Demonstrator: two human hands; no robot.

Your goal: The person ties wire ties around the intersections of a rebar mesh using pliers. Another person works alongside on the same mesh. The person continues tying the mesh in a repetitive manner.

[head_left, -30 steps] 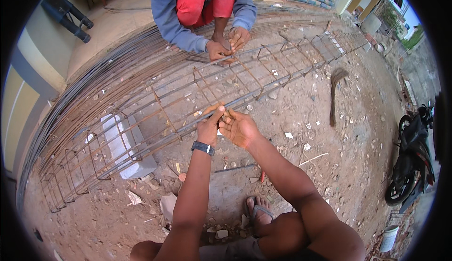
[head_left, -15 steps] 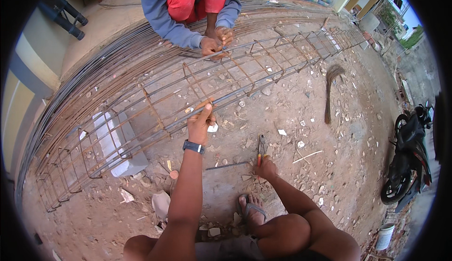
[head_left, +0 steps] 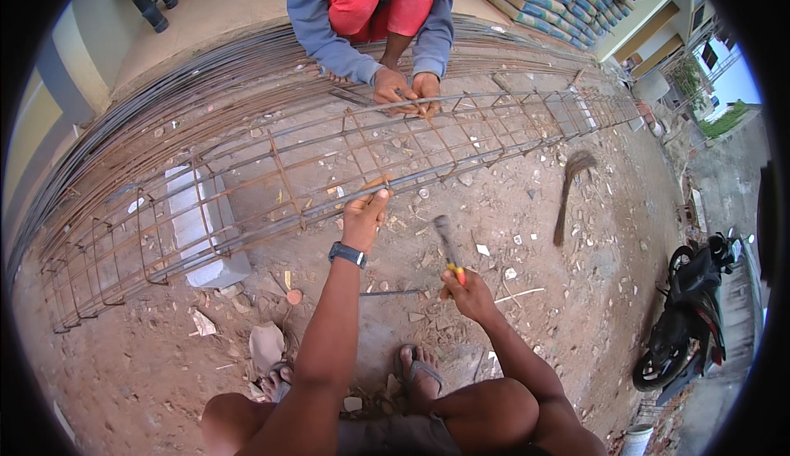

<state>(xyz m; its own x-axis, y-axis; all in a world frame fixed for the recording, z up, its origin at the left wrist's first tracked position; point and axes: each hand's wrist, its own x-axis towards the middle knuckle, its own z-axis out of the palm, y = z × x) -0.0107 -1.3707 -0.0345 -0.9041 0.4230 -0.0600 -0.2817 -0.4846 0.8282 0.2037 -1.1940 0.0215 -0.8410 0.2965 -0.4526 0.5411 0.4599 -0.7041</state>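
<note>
A long rebar cage (head_left: 461,162) of rusty stirrups and grey bars stretches across the ground before me. My left hand (head_left: 364,216) is closed on its near bar at a stirrup corner, thumb and fingers pinching there; any tie wire in them is too small to make out. Pincers (head_left: 449,246) with red and yellow handles are in my closed right hand (head_left: 471,295), raised off the ground with the dark jaws pointing away from me. Across the cage, a crouching person's hands (head_left: 409,92) work at the far bar.
A pale block (head_left: 197,225) lies under the cage's left part. Loose rebars (head_left: 164,98) are spread behind it. To the right are a twig broom (head_left: 566,201) and a motorcycle (head_left: 687,312). A short dark rod (head_left: 391,293) lies near my feet; rubble litters the ground.
My right hand has lifted the pincers from beside the short rod on the ground. My left hand keeps its hold on the cage. The view has shifted somewhat.
</note>
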